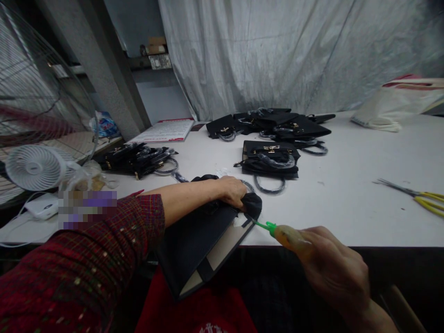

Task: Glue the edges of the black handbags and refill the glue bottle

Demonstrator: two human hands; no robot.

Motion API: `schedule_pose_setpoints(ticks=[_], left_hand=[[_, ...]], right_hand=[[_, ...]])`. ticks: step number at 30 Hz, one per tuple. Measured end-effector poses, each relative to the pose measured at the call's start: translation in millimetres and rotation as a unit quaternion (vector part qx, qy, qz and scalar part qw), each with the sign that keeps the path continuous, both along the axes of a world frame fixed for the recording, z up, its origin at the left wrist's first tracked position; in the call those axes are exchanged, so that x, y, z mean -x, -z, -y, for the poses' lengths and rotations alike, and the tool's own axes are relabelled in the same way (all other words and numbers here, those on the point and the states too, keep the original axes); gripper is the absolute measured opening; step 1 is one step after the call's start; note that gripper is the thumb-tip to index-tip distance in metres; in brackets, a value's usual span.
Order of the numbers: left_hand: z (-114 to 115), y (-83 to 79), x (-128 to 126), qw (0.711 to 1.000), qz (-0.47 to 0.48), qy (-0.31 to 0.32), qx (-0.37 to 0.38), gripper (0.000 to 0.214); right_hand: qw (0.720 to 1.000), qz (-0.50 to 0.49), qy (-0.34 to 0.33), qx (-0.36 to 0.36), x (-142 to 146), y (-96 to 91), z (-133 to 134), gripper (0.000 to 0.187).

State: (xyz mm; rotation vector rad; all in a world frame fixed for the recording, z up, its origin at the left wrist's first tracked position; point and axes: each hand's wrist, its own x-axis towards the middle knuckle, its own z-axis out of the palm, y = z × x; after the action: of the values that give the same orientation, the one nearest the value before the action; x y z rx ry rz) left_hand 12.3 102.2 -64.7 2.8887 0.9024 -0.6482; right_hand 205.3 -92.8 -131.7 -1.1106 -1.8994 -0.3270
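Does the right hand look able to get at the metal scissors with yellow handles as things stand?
Probably not right now: the right hand grips a green-nozzled amber bottle, though nothing visible blocks its way to the scissors.

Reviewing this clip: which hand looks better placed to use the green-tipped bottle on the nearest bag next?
Probably the right hand: it grips the bottle, whose green nozzle points toward the nearest black bag. The left hand is occupied at that bag.
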Motion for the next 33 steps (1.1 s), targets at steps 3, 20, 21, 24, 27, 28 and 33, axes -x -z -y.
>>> schedule_pose_setpoints(ticks=[3,20,21,24,27,28,33], left_hand=[[0.8,-0.8,0.1,1.000,-0.002,-0.001,-0.002,0.044],[2.0,-1.4,-0.3,1.000,0.000,0.003,-0.002,0.046],[1.9,-1.3,-0.4,1.000,0.000,0.002,-0.003,0.046],[1.7,-0.9,-0.5,1.000,-0.001,0.001,-0.004,0.047],[1.8,-0.5,-0.4,1.000,0.002,0.003,-0.003,0.047],[1.8,-0.3,-0.3,1.000,0.002,0.003,-0.003,0.047],[0.9,0.8,-0.4,1.000,0.000,0.004,-0.003,0.049]], right_hand=[[0.999,-0.011,0.035,-0.009,-5.1,0.7,-0.3,0.017],[1.000,0.014,-0.009,-0.014,-7.8,-3.9,-7.2,0.019],[1.000,0.016,-0.007,-0.023,-7.1,-4.4,-8.0,0.019],[1.000,0.006,-0.008,-0.006,-3.9,-6.1,-7.6,0.015],[0.999,-0.023,0.002,0.038,-0.3,-6.8,-2.8,0.008],[0.998,-0.028,0.003,0.049,0.5,-6.4,-0.7,0.008],[0.998,-0.027,0.011,0.048,1.2,-1.6,6.3,0.010]])
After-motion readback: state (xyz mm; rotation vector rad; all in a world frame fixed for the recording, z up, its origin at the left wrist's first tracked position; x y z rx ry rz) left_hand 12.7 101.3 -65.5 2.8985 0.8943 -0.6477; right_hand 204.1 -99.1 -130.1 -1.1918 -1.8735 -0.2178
